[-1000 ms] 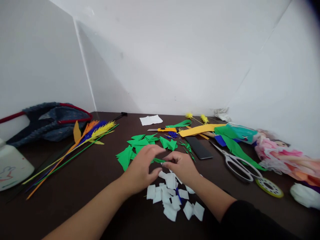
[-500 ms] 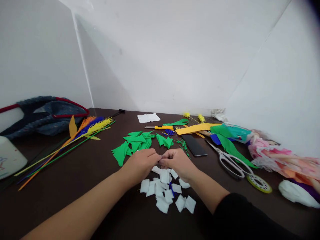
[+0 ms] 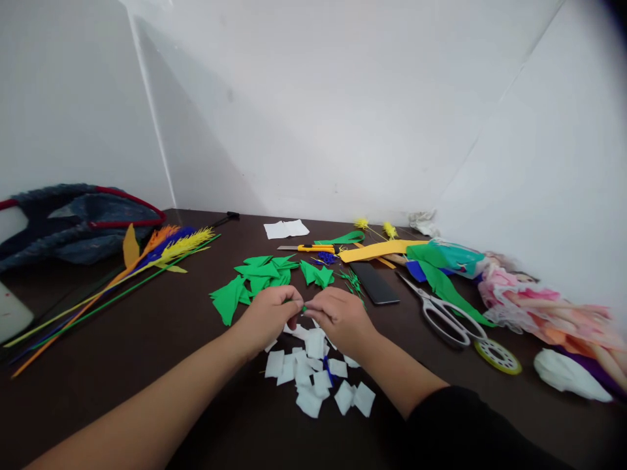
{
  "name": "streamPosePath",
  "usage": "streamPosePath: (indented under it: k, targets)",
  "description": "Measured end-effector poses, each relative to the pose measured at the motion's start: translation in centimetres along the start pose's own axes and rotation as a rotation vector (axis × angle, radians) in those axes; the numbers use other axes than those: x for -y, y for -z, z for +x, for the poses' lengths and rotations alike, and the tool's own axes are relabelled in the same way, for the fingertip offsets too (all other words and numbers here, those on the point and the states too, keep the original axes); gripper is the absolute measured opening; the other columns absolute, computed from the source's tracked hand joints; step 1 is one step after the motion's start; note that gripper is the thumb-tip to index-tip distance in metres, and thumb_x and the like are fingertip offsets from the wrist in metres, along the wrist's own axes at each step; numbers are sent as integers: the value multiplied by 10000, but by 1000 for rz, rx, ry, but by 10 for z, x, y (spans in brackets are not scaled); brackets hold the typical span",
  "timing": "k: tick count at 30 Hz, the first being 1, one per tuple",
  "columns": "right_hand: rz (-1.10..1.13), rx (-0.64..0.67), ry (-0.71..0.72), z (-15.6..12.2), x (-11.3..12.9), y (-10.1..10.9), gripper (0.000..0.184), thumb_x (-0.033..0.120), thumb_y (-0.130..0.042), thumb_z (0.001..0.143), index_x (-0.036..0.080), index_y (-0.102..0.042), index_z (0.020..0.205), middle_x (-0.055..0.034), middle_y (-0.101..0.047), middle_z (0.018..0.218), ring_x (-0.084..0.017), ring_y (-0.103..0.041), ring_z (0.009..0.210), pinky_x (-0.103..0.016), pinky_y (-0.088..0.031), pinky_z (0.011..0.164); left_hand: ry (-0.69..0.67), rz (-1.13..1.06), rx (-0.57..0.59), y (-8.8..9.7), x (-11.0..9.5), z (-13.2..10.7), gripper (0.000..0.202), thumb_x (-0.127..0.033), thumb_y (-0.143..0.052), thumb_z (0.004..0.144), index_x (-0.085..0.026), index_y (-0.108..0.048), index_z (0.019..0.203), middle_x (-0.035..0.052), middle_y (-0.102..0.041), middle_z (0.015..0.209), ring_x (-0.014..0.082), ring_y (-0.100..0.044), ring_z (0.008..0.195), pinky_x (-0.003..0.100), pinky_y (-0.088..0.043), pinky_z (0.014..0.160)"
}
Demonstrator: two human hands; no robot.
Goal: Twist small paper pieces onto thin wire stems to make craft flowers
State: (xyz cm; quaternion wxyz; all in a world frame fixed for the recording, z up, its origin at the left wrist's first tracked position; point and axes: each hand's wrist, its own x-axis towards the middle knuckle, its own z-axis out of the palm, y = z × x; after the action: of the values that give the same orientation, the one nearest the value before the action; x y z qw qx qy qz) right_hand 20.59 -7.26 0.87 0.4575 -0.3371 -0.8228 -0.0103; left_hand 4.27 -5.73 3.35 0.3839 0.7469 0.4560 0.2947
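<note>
My left hand (image 3: pixel 273 314) and my right hand (image 3: pixel 343 318) meet fingertip to fingertip low over the dark table. Both are closed in a pinch around a tiny green piece (image 3: pixel 304 309); most of it is hidden by the fingers. Just below them lie several white paper squares (image 3: pixel 313 343), loosely scattered, with a blue bit (image 3: pixel 329 372) among them. Beyond my left hand is a heap of green paper pieces (image 3: pixel 264 274). A smaller group of green pieces (image 3: pixel 317 274) lies straight behind the fingertips.
A yellow cutter knife (image 3: pixel 313 248) lies behind, blade out to the left. Right of my hands are a black phone (image 3: pixel 375 283), scissors (image 3: pixel 441 313), a tape roll (image 3: pixel 498 356) and dolls (image 3: pixel 524 294). Long coloured stems (image 3: pixel 105 294) and a denim item (image 3: pixel 88 215) occupy the left.
A small green piece now shows between the fingertips, where it was hidden before. Both hands have turned slightly in place. The whole view has shifted a little, so everything sits further left.
</note>
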Motion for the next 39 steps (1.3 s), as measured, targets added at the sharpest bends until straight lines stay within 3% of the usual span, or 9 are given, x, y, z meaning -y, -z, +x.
streamPosePath:
  k: [3,6,10,13,19,23,31,36,39]
  targets:
    - [-63,4,83,-1,0,0,162,226,-504,817,158,-649,797,-71,-630,743,-152,-550,729,-273,-448,685,113,-289,56,-5,3,4,136,-198,-398,717,-169,-479,612,-46,-490,476,117,-513,494,245,-374,547]
    - [18,-7,-41,0,1,0,134,216,-523,797,173,-644,758,-46,-625,706,-139,-552,691,-258,-444,652,72,-301,50,-4,1,4,136,-234,-417,738,-166,-484,641,-25,-530,564,128,-543,574,261,-405,592]
    - [216,-25,-472,3,3,2,62,175,-591,704,176,-630,656,8,-591,584,-112,-525,564,-227,-416,551,-233,14,-21,2,-7,-1,213,-262,-571,694,-199,-535,894,18,-601,850,168,-553,818,301,-424,714]
    - [423,11,-716,5,3,2,62,185,-589,672,164,-611,618,25,-567,511,-99,-495,492,-222,-398,506,-428,295,-70,3,-4,0,168,-184,-559,717,-210,-573,882,12,-609,852,153,-545,816,288,-417,723]
    - [678,19,-846,3,0,-4,73,224,-610,641,151,-606,646,8,-592,519,-97,-511,467,-237,-417,499,-695,563,-204,1,14,8,194,-212,-431,827,-168,-611,769,19,-585,674,126,-534,660,228,-411,593]
    - [439,35,-743,3,0,-2,78,211,-633,626,169,-642,691,5,-604,555,-112,-526,509,-234,-422,501,-669,623,-206,4,12,7,188,-203,-430,829,-169,-609,782,17,-597,682,126,-536,660,221,-402,591]
    - [12,-66,-40,0,4,8,128,170,-513,768,161,-641,762,-47,-625,693,-136,-563,661,-250,-450,635,-433,523,-106,8,-8,-5,194,-254,-429,822,-177,-577,723,9,-603,682,143,-530,678,237,-373,603]
    - [-48,-28,62,0,9,10,143,175,-475,805,157,-617,803,-63,-614,732,-150,-542,696,-273,-445,664,-89,15,155,9,-10,-8,335,-352,-339,836,-169,-491,601,-19,-520,487,120,-487,503,233,-364,524]
    - [-51,25,17,0,11,10,161,186,-443,823,163,-600,794,-59,-599,729,-151,-528,698,-275,-434,665,-75,-105,212,12,-5,-9,350,-382,-320,842,-166,-491,627,1,-573,566,128,-518,567,249,-392,572]
